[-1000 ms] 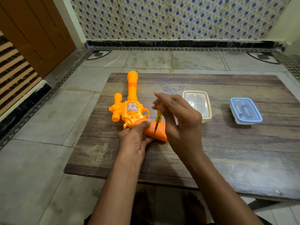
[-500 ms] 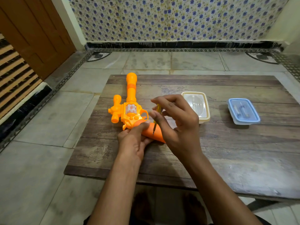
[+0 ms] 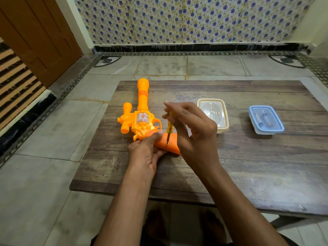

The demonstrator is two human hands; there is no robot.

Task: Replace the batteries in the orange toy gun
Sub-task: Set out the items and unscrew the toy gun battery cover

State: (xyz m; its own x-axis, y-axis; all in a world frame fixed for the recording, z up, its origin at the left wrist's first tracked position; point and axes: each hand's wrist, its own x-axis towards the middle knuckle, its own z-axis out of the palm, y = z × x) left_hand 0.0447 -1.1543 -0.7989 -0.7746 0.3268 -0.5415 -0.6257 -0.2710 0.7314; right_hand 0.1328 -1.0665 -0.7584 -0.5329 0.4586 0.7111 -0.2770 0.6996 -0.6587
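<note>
The orange toy gun [image 3: 142, 119] lies flat on the wooden table [image 3: 248, 166], barrel pointing away from me, its darker orange grip [image 3: 171, 141] toward me. My left hand [image 3: 144, 153] pins the gun down where the grip meets the body. My right hand [image 3: 191, 132] holds a small yellow screwdriver [image 3: 170, 126] upright between thumb and fingertips, its metal tip resting on the grip.
A cream container with a clear lid [image 3: 213, 113] stands just right of my right hand. Farther right sits a blue-lidded box [image 3: 265, 121] with small items inside. The table's left edge [image 3: 92, 137] is close to the gun; tiled floor surrounds the table.
My right hand's fingers have shifted around the screwdriver handle, opening out and turning it, while the tip stays on the grip. My left hand and the gun hold still.
</note>
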